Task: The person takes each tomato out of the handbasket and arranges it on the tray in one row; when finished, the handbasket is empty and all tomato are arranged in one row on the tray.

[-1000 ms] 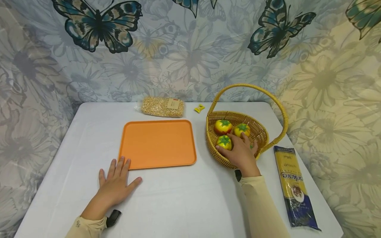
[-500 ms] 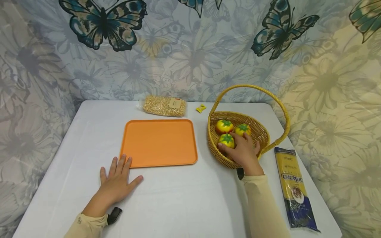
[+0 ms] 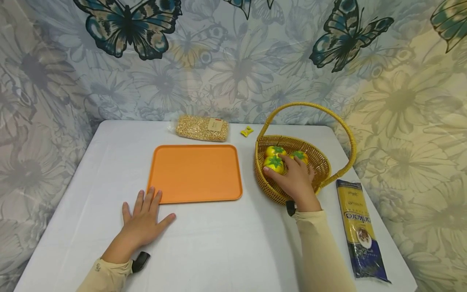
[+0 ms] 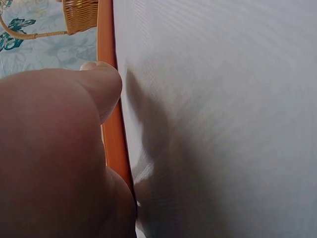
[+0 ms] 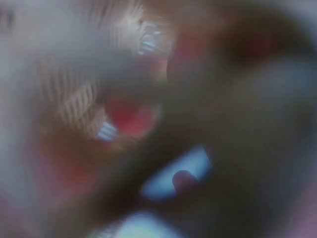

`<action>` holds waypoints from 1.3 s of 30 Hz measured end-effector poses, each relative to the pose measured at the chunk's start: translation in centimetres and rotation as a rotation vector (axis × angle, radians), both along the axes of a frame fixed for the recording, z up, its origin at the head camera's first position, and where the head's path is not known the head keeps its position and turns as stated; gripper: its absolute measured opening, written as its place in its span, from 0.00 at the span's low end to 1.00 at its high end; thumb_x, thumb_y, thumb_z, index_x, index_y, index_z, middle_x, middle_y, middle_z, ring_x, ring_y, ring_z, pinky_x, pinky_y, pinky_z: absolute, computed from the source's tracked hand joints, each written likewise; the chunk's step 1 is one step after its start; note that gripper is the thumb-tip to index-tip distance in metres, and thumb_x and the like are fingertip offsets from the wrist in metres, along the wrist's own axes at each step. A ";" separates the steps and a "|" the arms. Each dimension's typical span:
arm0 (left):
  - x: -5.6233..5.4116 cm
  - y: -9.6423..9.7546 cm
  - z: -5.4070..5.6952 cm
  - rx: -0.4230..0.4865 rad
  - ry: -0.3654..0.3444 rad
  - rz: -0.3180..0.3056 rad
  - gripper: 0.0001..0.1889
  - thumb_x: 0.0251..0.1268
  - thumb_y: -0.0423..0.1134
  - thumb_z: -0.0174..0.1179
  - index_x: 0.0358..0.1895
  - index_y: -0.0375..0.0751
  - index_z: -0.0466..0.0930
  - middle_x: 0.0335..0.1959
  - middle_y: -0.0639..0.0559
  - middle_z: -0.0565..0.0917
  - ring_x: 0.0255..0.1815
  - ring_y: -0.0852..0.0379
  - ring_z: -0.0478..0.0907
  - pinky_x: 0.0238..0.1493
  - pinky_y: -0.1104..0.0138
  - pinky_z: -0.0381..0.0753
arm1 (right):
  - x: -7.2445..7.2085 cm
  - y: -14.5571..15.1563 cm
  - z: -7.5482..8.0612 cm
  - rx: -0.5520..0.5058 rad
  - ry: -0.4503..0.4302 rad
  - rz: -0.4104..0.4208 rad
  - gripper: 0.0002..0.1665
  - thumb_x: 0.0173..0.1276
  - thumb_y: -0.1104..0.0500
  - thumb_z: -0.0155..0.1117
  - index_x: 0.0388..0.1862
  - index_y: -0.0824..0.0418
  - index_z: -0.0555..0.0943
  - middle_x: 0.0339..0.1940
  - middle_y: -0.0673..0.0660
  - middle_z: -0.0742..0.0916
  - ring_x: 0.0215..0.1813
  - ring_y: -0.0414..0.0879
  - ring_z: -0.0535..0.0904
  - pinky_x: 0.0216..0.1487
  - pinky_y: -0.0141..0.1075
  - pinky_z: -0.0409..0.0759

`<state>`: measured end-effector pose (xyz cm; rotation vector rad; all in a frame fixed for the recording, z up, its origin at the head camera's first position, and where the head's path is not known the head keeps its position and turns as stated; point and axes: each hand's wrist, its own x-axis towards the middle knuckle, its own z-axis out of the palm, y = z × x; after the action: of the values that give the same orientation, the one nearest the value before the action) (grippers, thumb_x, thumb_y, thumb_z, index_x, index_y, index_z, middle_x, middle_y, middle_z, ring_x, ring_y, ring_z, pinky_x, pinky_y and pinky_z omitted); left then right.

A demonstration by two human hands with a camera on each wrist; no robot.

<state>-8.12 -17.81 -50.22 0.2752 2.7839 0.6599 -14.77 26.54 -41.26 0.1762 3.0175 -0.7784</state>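
In the head view my right hand is inside the wicker basket. Thumb and fingers grip a yellow tomato-like fruit with a green star-shaped top. Behind it, partly covered, lies a second such fruit. A third fruit sits to the right, partly hidden by my fingers. My left hand lies flat with fingers spread, its fingertips at the near left corner of an orange tray. The left wrist view shows the tray's edge beside the hand. Blur in the right wrist view hides most detail.
The basket's tall handle arches over its right side. A bag of yellow grains and a small yellow wrapped candy lie behind the tray. Right of the basket is a long yellow-and-blue packet. A patterned wall stands behind the white table.
My right hand has shifted slightly up and left with the front fruit, which now overlaps the one behind it. My left hand has stayed in place at the tray.
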 end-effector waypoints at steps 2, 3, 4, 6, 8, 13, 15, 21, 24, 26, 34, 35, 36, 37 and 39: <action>0.0 0.0 -0.1 0.004 -0.001 -0.001 0.56 0.76 0.73 0.50 0.86 0.31 0.45 0.86 0.29 0.38 0.84 0.27 0.26 0.67 0.26 0.13 | -0.1 -0.4 0.3 0.000 0.005 0.002 0.59 0.67 0.23 0.65 0.83 0.59 0.67 0.78 0.66 0.74 0.83 0.69 0.52 0.75 0.74 0.33; -0.1 -0.1 -0.2 0.001 -0.001 -0.002 0.56 0.75 0.74 0.49 0.86 0.31 0.44 0.86 0.30 0.38 0.85 0.28 0.26 0.67 0.26 0.12 | -0.2 -0.6 0.4 -0.001 0.010 0.003 0.58 0.67 0.23 0.65 0.83 0.59 0.67 0.78 0.66 0.74 0.83 0.68 0.53 0.75 0.74 0.33; -0.1 -0.1 -0.2 0.002 -0.001 -0.001 0.56 0.75 0.74 0.49 0.86 0.31 0.44 0.86 0.30 0.38 0.85 0.28 0.25 0.67 0.27 0.12 | -0.2 -0.8 0.5 0.003 0.019 0.003 0.58 0.67 0.24 0.66 0.83 0.58 0.68 0.78 0.66 0.74 0.83 0.68 0.54 0.76 0.73 0.33; -0.1 -0.2 -0.4 0.002 -0.002 -0.001 0.55 0.76 0.73 0.50 0.86 0.32 0.44 0.87 0.30 0.37 0.85 0.28 0.25 0.67 0.27 0.11 | -0.4 -1.1 0.6 0.010 0.038 0.006 0.56 0.68 0.24 0.66 0.83 0.57 0.68 0.78 0.65 0.74 0.82 0.68 0.56 0.75 0.73 0.35; -0.1 -0.3 -0.5 0.007 0.005 0.004 0.55 0.76 0.72 0.51 0.86 0.32 0.45 0.87 0.31 0.38 0.85 0.29 0.25 0.67 0.28 0.12 | -0.6 -1.3 0.8 0.011 0.060 0.007 0.54 0.68 0.26 0.68 0.82 0.56 0.70 0.77 0.65 0.76 0.81 0.68 0.58 0.75 0.73 0.37; -0.1 -0.4 -0.5 0.025 0.021 0.008 0.55 0.75 0.73 0.51 0.86 0.32 0.47 0.87 0.31 0.39 0.85 0.29 0.26 0.68 0.27 0.13 | -0.8 -2.0 1.4 -0.009 0.075 0.015 0.52 0.68 0.29 0.70 0.81 0.55 0.71 0.76 0.64 0.77 0.81 0.68 0.60 0.75 0.73 0.38; -0.2 -0.5 -0.6 0.025 0.016 0.003 0.55 0.75 0.73 0.50 0.86 0.32 0.46 0.87 0.31 0.38 0.85 0.29 0.25 0.67 0.27 0.12 | -1.0 -2.4 1.6 -0.027 0.080 0.027 0.51 0.68 0.29 0.70 0.81 0.55 0.71 0.75 0.63 0.78 0.81 0.67 0.59 0.75 0.72 0.37; -0.2 -0.4 -0.4 0.011 0.007 0.006 0.55 0.75 0.73 0.51 0.86 0.32 0.46 0.87 0.31 0.38 0.85 0.29 0.26 0.68 0.27 0.13 | -1.9 -4.6 2.0 -0.078 0.077 0.068 0.50 0.68 0.30 0.71 0.81 0.55 0.71 0.76 0.61 0.77 0.80 0.64 0.60 0.77 0.69 0.36; -0.2 -0.3 -0.2 0.009 0.000 0.002 0.55 0.75 0.73 0.51 0.86 0.31 0.46 0.86 0.30 0.38 0.85 0.27 0.27 0.67 0.26 0.13 | -2.2 -5.9 1.8 -0.083 0.052 0.081 0.50 0.69 0.30 0.70 0.81 0.55 0.71 0.77 0.61 0.76 0.80 0.63 0.61 0.78 0.69 0.34; -0.2 -0.3 -0.2 0.000 -0.005 0.001 0.55 0.75 0.73 0.50 0.86 0.32 0.45 0.86 0.30 0.38 0.85 0.27 0.27 0.67 0.26 0.13 | -2.5 -6.8 1.6 -0.088 0.038 0.094 0.50 0.69 0.30 0.70 0.81 0.55 0.71 0.77 0.61 0.76 0.81 0.64 0.61 0.78 0.68 0.35; -0.2 -0.2 -0.1 -0.002 -0.007 0.001 0.54 0.76 0.72 0.52 0.86 0.32 0.46 0.87 0.31 0.38 0.85 0.27 0.28 0.67 0.26 0.14 | -3.8 -9.4 -0.1 -0.071 0.010 0.140 0.50 0.69 0.29 0.69 0.80 0.54 0.72 0.77 0.60 0.77 0.81 0.63 0.60 0.78 0.68 0.38; -0.2 -0.2 -0.1 0.001 -0.005 0.002 0.55 0.75 0.72 0.52 0.86 0.32 0.46 0.87 0.31 0.38 0.85 0.27 0.28 0.67 0.25 0.14 | -4.0 -9.6 -0.3 -0.063 0.005 0.143 0.50 0.70 0.29 0.69 0.80 0.54 0.71 0.77 0.60 0.77 0.82 0.63 0.60 0.78 0.68 0.38; -0.2 -0.3 -0.1 -0.002 -0.006 0.003 0.55 0.75 0.73 0.51 0.86 0.32 0.46 0.87 0.31 0.38 0.85 0.27 0.28 0.67 0.25 0.14 | -4.2 -9.8 -0.6 -0.055 0.000 0.147 0.50 0.70 0.29 0.69 0.80 0.54 0.72 0.77 0.60 0.77 0.82 0.63 0.59 0.78 0.68 0.38; -0.2 -0.3 -0.1 -0.002 -0.007 0.003 0.55 0.75 0.73 0.51 0.86 0.32 0.46 0.87 0.31 0.38 0.85 0.27 0.28 0.67 0.25 0.14 | -4.4 -10.0 -0.8 -0.043 -0.002 0.151 0.50 0.70 0.28 0.69 0.80 0.54 0.72 0.76 0.60 0.77 0.82 0.63 0.59 0.78 0.68 0.38; -0.1 -0.3 0.1 -0.001 -0.005 0.004 0.55 0.75 0.73 0.51 0.86 0.32 0.46 0.87 0.31 0.39 0.85 0.28 0.28 0.67 0.25 0.14 | -4.7 -10.4 -1.3 -0.029 -0.004 0.157 0.50 0.69 0.28 0.69 0.80 0.55 0.72 0.75 0.60 0.79 0.82 0.63 0.59 0.78 0.68 0.38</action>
<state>-8.22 -18.07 -50.17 0.2671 2.7805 0.6594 -19.50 16.10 -42.60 -0.0593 2.9684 -0.8057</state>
